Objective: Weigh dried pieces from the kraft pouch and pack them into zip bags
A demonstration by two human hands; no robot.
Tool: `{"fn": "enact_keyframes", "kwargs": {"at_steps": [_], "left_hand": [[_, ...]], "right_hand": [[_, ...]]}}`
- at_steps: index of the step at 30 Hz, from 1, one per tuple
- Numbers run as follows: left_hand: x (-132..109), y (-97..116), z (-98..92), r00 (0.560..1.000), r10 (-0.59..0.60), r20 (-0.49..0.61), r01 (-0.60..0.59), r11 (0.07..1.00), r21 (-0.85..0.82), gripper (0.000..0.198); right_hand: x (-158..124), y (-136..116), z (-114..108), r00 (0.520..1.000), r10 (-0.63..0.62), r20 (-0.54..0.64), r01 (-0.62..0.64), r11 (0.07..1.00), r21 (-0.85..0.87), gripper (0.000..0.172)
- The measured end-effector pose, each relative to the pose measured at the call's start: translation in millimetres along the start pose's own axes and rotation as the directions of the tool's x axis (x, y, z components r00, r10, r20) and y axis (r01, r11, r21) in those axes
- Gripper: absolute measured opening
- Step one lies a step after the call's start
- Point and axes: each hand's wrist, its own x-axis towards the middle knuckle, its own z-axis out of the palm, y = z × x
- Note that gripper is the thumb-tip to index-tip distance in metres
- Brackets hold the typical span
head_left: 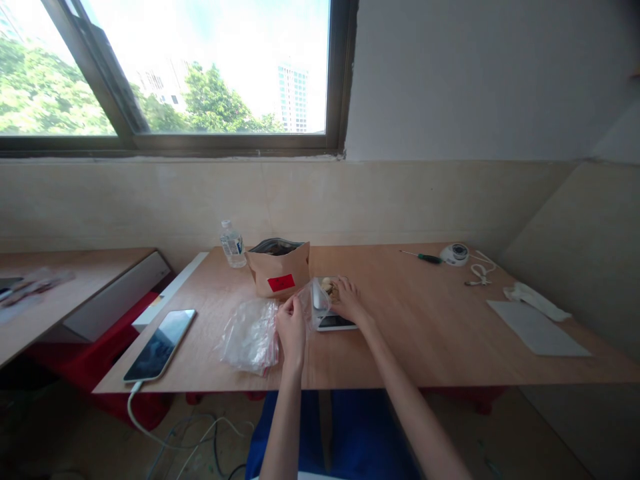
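My left hand (291, 321) pinches the edge of a clear plastic bag (309, 308), which reaches over the left side of a small white kitchen scale (338, 325). On the scale lies a small heap of pale brown dried pieces (328, 287); their exact kind is too small to tell. Curled against the heap from the right, my right hand (349, 301) has its fingers around some of the pieces, and its thumb is partly hidden. Just behind my left hand stands an open brown paper pouch (280, 270) with a red label and dark inside. A stack of clear zip bags (251, 335) lies left of my left hand.
A water bottle (233, 245) stands beside the pouch. Front left lies a phone (161, 345) with a white cable hanging off the edge. At the right are a screwdriver (429, 258), a white dome camera (455, 254), a white sheet (537, 328) and a crumpled white wrapper (537, 300).
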Motion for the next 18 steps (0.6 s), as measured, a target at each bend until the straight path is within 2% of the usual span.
{"fn": "enact_keyframes", "kwargs": {"at_steps": [4, 9, 15, 18], "left_hand": [[-2, -1, 1.2, 1.0, -0.004, -0.004, 0.004, 1.0, -0.008, 0.032], [-5, 0, 1.1, 1.0, 0.018, 0.005, -0.018, 0.999, -0.032, 0.033], [-6, -5, 3.5, 1.0, 0.005, 0.031, -0.004, 0.999, -0.038, 0.034], [-6, -7, 4.6, 1.0, -0.012, 0.024, 0.013, 0.999, -0.045, 0.034]], "right_hand": [[-2, 2, -7, 0.999, -0.034, 0.002, 0.034, 0.999, 0.008, 0.066], [-7, 2, -19, 1.0, -0.006, -0.018, 0.007, 1.0, 0.016, 0.053], [-8, 12, -17, 0.994, -0.043, -0.104, 0.052, 0.995, 0.086, 0.025], [-8, 17, -16, 0.987, -0.057, -0.151, 0.08, 0.986, 0.15, 0.021]]}}
